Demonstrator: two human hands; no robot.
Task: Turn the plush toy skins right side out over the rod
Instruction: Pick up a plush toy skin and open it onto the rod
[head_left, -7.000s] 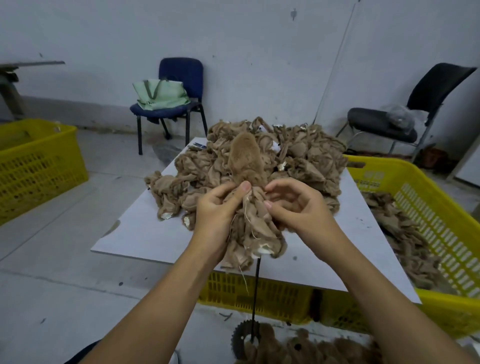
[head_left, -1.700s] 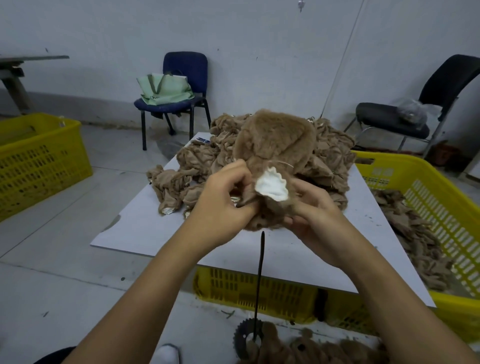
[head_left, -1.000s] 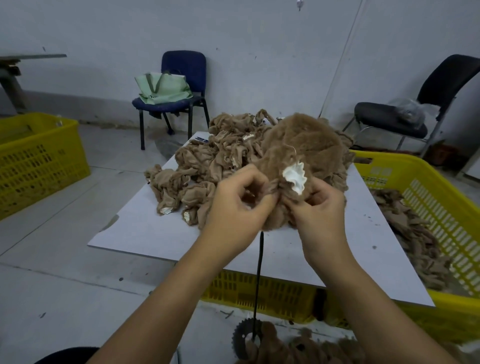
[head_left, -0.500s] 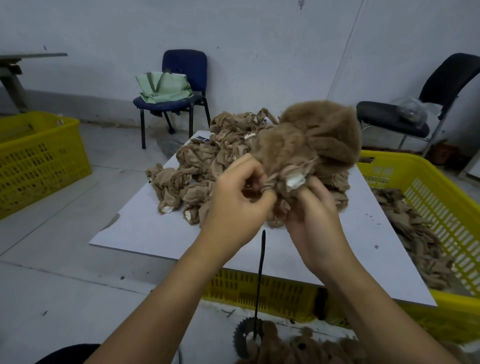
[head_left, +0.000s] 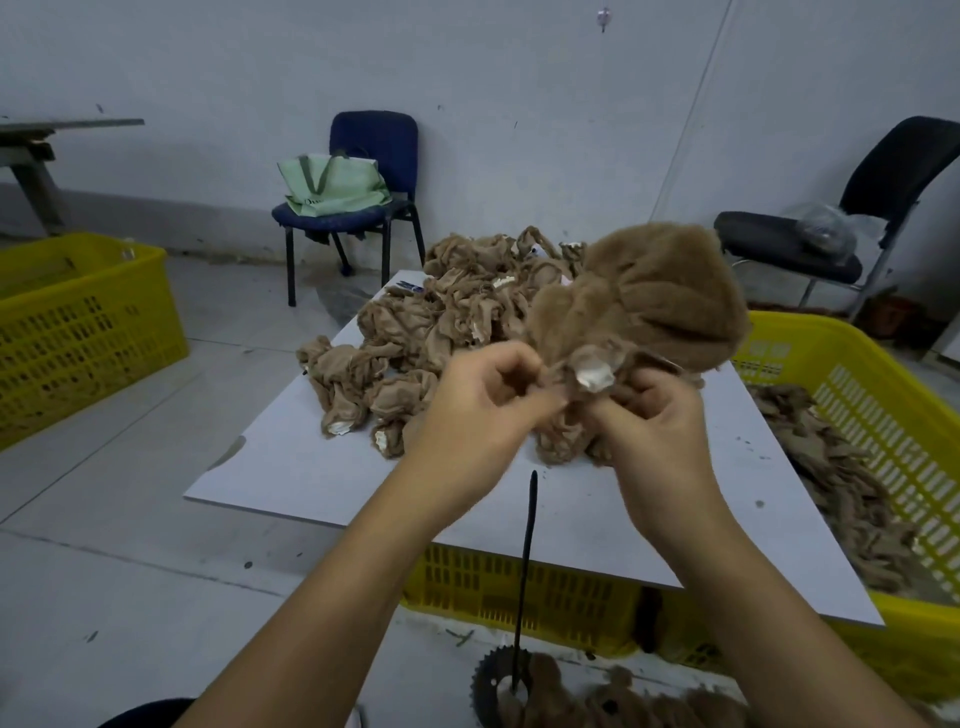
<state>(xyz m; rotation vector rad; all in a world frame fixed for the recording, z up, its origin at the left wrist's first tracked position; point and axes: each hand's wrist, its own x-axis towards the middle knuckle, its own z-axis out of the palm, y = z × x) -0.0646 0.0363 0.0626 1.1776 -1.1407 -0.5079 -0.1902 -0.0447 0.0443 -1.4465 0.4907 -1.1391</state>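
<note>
A brown plush skin (head_left: 644, 296) with its furry side out is held up in both hands above the table. My left hand (head_left: 478, 410) pinches its lower edge beside a small white patch (head_left: 592, 371). My right hand (head_left: 654, 421) grips the bunched fabric under that patch. The thin black rod (head_left: 525, 561) stands upright below my hands, bare, with its tip a little under the skin. Its toothed round base (head_left: 488, 686) rests on the floor. A pile of inside-out tan skins (head_left: 447, 332) lies on the white table (head_left: 311, 467).
A yellow crate (head_left: 883, 410) at the right holds more tan skins, and another yellow crate (head_left: 78, 322) sits at the left. Furry brown skins (head_left: 623, 701) lie on the floor by the rod's base. A blue chair (head_left: 374, 156) with a green bag and a black chair (head_left: 841, 234) stand by the wall.
The skin has come off the rod and now shows its fur. Both hands have shifted it to the right and keep working its lower edge; the white patch has turned downward.
</note>
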